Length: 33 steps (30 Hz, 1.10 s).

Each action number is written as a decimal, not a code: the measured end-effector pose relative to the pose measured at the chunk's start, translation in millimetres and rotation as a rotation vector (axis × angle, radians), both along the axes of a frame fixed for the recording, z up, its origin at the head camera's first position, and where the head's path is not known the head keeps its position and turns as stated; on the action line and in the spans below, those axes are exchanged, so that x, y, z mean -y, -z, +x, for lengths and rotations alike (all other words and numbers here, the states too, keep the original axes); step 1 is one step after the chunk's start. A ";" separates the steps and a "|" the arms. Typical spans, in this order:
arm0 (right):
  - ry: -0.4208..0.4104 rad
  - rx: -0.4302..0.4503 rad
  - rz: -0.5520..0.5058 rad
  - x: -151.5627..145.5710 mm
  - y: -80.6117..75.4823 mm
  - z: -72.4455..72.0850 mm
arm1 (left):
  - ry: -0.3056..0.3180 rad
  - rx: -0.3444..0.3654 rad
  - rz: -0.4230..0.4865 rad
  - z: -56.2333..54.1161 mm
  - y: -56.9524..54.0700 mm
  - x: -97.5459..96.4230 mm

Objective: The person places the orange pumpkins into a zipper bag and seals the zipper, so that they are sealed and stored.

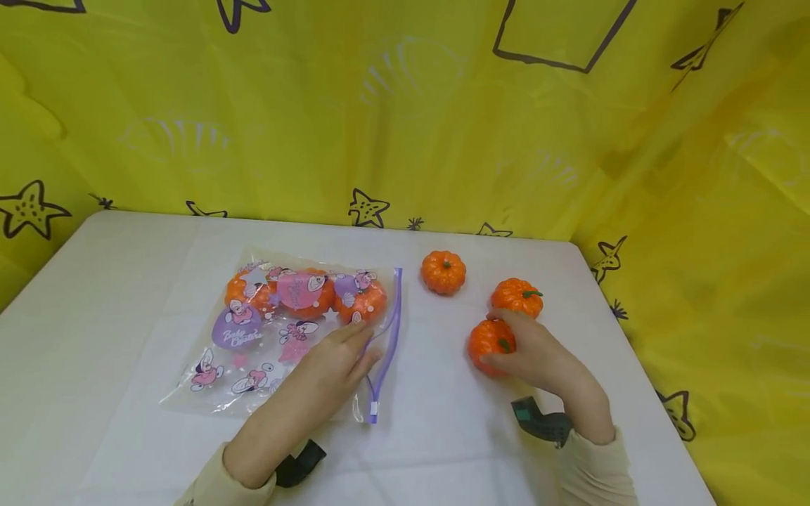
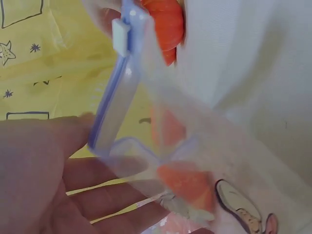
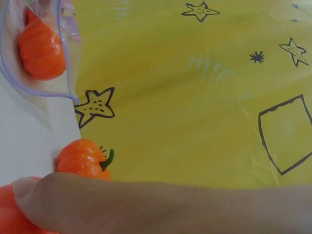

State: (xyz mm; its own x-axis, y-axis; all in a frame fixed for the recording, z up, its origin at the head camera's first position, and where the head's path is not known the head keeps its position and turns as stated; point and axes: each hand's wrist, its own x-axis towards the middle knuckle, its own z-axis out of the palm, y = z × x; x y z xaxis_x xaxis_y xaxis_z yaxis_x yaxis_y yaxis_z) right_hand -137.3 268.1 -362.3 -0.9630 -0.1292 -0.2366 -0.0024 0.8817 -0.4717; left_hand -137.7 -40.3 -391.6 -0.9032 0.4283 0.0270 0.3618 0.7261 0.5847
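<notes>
A clear zip bag (image 1: 397, 323) with pink and purple cartoon prints lies flat on the left, its purple-edged mouth facing right and parted. Inside it sit three orange toy pumpkins (image 1: 306, 299) in a row. My left hand (image 1: 323, 369) holds the bag at its mouth; in the left wrist view the thumb meets the purple zip edge (image 2: 105, 114), with the fingers behind the film. My right hand (image 1: 538, 351) grips a toy pumpkin (image 1: 489, 344) with a green stem, thumb in front. Just behind it another pumpkin (image 1: 517, 294) is close to the fingers.
One more pumpkin (image 1: 443, 273) stands near the back of the white table (image 1: 436, 436), right of the bag. A yellow curtain (image 1: 405, 140) with drawn stars hangs behind the table and down its right side. The bag's white slider (image 2: 121, 38) is at one end of the zip.
</notes>
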 end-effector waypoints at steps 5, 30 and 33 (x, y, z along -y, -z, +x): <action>-0.020 0.024 0.004 -2.0 -0.2 1.6 | 0.028 -0.009 -0.057 3.5 -1.1 0.0; -0.018 0.048 0.033 1.9 -0.1 2.8 | -0.015 -0.253 -0.290 23.2 15.4 -20.3; -0.022 0.043 0.021 2.5 -0.4 3.1 | 0.000 -0.250 -0.249 22.4 15.4 -19.0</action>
